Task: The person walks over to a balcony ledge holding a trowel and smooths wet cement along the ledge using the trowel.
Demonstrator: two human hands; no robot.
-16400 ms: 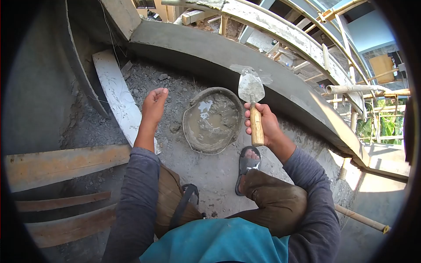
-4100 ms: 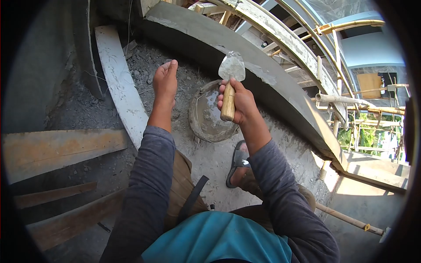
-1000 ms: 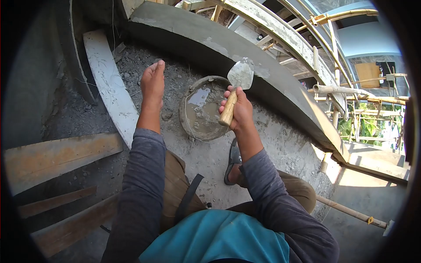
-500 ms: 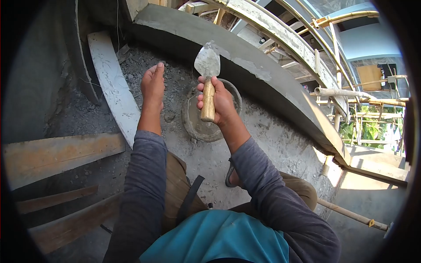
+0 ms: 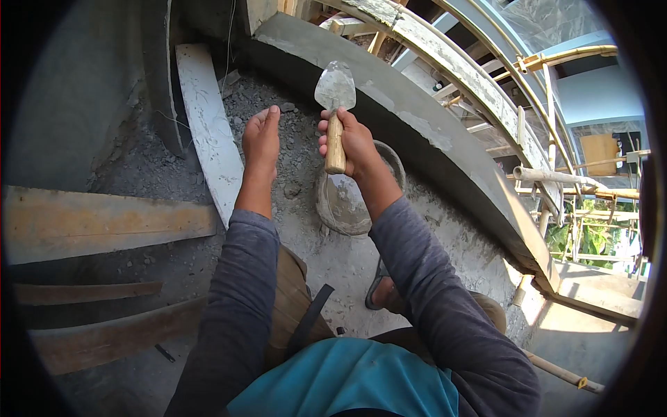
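1. R hand (image 5: 356,142) is closed round the wooden handle of the trowel (image 5: 335,87); blade points away from the body, w/ dried-looking smears, no heap of mix visible on it.
2. L hand (image 5: 261,144) is loosely released, fingers part-bent, thumb up, no obj. seen in it; rubble (image 5: 292,132) lies on the ground betw. the hands.
3. Tub (image 5: 338,226) sits below R hand, partly hidden by hand + forearm. Wet grey mix (image 5: 346,194) shows inside, so material prob. remains; amt. unclear.
4. Curved wall (image 5: 472,156) runs beyond R hand and off to its right. Blade overlaps it in view; can't tell re: contact.
5. Progress, my read: wall top is mostly coated + fairly smooth; pale, rough patches (image 5: 427,131) right of R hand look unfinished. Surface hidden behind blade: can't judge.
6. White board (image 5: 208,125) lies left of L hand.
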